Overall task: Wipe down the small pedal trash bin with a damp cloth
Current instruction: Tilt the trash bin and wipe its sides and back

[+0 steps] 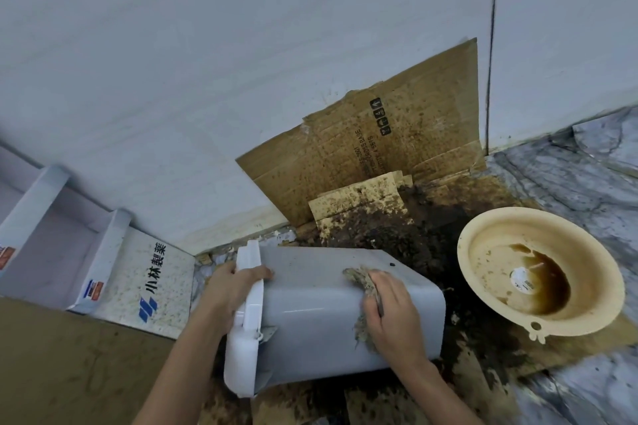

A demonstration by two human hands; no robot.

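Observation:
The small grey pedal trash bin [310, 314] lies tipped on its side on the floor, its white lid [247, 331] pointing left. My left hand [229, 286] grips the bin's rim at the lid end, thumb over the upper side. My right hand [393, 310] presses a dirty greyish-brown cloth [360, 281] flat against the bin's side near its base end. Part of the cloth is hidden under my palm.
A cream plastic basin [483, 307] holding brown liquid sits to the right. Dark soil [407, 235] covers the floor behind the bin. Stained cardboard [397, 141] leans on the white wall. A white printed carton [152, 283] lies at the left.

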